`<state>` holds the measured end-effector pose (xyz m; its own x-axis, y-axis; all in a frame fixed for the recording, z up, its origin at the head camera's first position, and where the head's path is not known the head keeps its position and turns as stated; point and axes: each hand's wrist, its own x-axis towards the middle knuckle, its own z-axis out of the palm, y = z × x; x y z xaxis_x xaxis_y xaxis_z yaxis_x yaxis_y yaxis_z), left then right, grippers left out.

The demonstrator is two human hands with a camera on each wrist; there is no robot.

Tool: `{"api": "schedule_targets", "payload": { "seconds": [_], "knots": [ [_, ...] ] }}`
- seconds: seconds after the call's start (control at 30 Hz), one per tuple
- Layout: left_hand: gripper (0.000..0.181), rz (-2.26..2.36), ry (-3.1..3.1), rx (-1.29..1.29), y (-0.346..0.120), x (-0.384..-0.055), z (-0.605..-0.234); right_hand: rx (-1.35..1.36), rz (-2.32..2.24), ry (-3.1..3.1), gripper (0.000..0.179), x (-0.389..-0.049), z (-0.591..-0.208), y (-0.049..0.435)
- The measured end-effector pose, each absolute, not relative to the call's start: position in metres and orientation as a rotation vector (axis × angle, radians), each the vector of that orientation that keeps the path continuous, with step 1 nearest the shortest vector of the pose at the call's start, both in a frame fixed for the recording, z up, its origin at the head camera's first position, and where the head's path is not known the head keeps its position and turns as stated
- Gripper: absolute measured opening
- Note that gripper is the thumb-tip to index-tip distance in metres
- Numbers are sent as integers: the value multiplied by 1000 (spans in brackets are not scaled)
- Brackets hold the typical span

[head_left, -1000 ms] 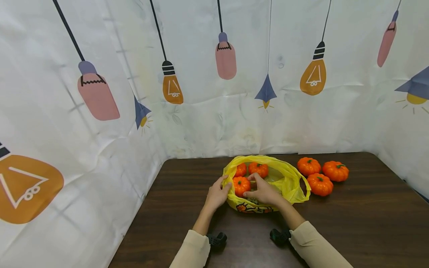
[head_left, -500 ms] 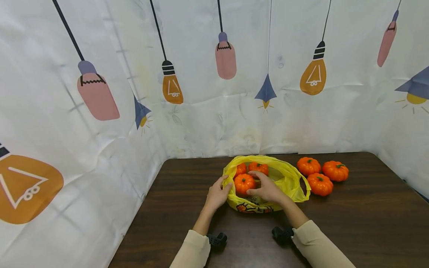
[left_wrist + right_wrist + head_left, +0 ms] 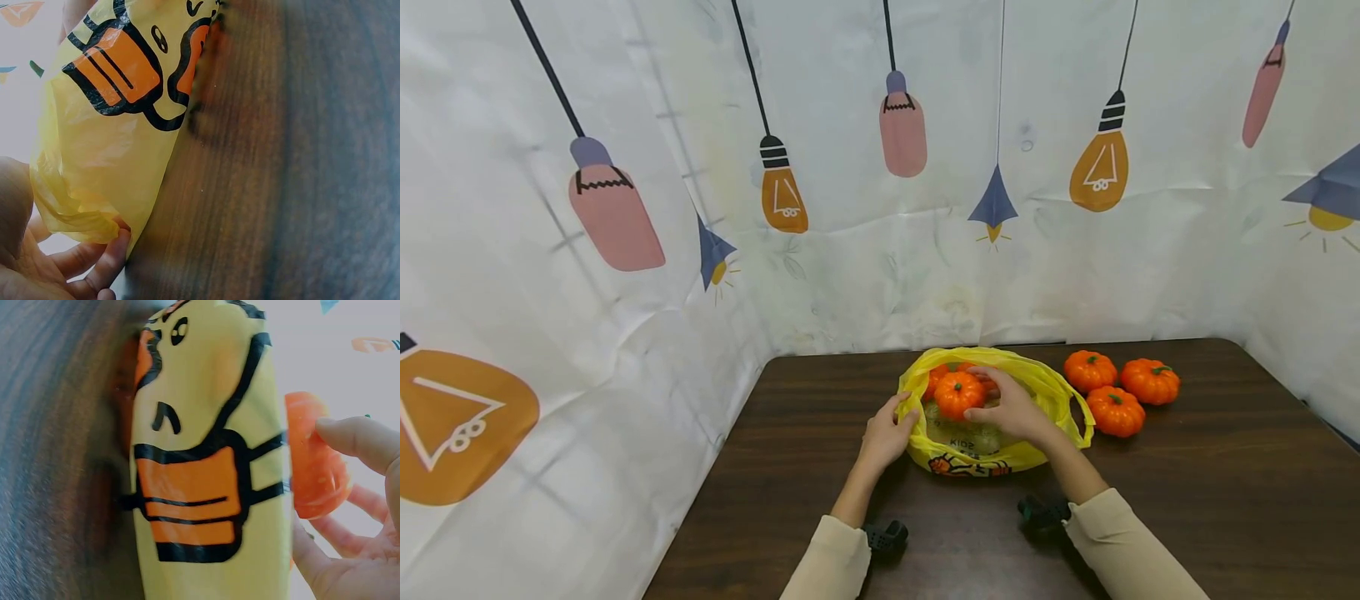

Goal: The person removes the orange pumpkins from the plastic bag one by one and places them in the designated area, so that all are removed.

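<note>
A yellow plastic bag with printed cartoon figures lies on the table with its mouth open upward. My left hand grips the bag's left rim; in the left wrist view its fingers pinch the thin plastic. Inside the mouth, my right hand holds a small orange pumpkin, thumb and fingers round its right side. The right wrist view shows the thumb pressed on this pumpkin above the bag's edge. Behind it, other orange pumpkins sit in the bag, partly hidden.
Three more orange pumpkins, a back left one, a right one and a front one, lie close together right of the bag. The dark wooden table ends at a white curtain printed with lamps.
My right hand has carried the held pumpkin from the bag's near left side rightward and toward the back, over the others. My left hand keeps its place on the rim.
</note>
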<state>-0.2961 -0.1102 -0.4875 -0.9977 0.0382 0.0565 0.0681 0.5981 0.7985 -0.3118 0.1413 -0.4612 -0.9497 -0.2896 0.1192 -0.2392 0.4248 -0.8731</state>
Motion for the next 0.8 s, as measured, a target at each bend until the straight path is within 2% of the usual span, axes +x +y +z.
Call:
{"api": "schedule_targets", "payload": {
  "seconds": [0.8],
  "knots": [
    [47, -1397, -2777, -123, -113, -297, -490, -460, -1651, 2566, 75, -303, -435, 166]
  ]
}}
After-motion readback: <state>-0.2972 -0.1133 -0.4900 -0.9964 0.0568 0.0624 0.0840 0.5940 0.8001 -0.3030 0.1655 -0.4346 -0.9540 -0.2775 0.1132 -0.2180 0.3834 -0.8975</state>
